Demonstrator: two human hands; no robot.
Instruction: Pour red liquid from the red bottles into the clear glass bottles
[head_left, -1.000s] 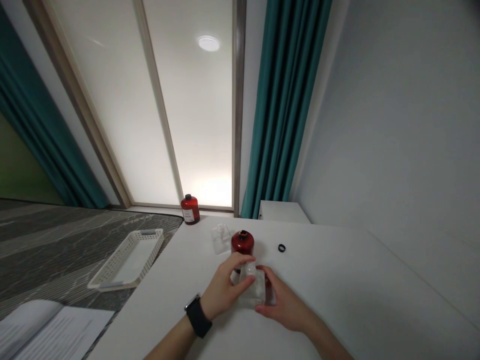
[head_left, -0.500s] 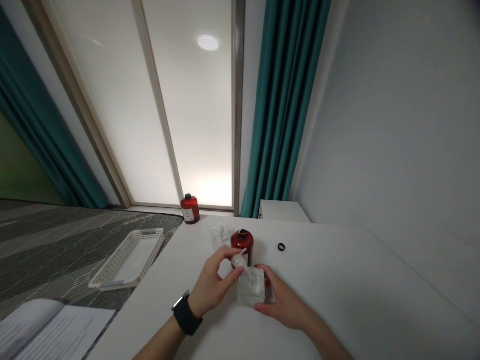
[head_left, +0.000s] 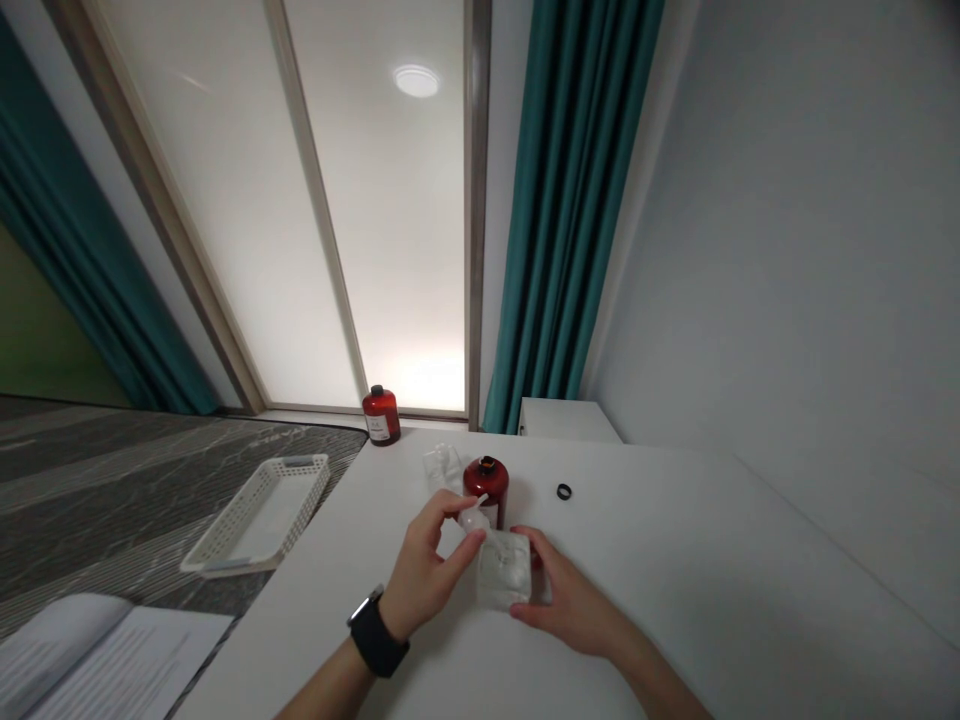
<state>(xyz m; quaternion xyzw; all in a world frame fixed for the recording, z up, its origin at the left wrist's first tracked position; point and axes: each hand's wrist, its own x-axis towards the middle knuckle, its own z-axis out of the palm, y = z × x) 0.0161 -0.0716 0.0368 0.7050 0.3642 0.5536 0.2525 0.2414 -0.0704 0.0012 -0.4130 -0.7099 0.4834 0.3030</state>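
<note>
My left hand (head_left: 429, 562), with a black watch on its wrist, pinches a small whitish rounded piece with a thin spout (head_left: 474, 518) between thumb and fingers. Below that piece, my right hand (head_left: 571, 598) grips the side of a clear square container (head_left: 504, 570) with its thumb and fingers. The container's top lies close to the left fingertips; whether piece and container touch is unclear. Directly behind stands an uncapped dark red bottle (head_left: 486, 482), its lower part partly covered by the hands. Something reddish shows faintly behind the right fingers.
A black ring (head_left: 564, 492) lies on the white table (head_left: 660, 580). Clear plastic items (head_left: 442, 462) sit left of the red bottle. Another red bottle (head_left: 381, 416), black-capped, stands at the far edge. Left are a white basket (head_left: 259, 515) and an open book (head_left: 150, 650).
The left hand and the whitish piece have shifted very slightly left relative to the container. Both hands keep their holds, and the bottles stay in place.
</note>
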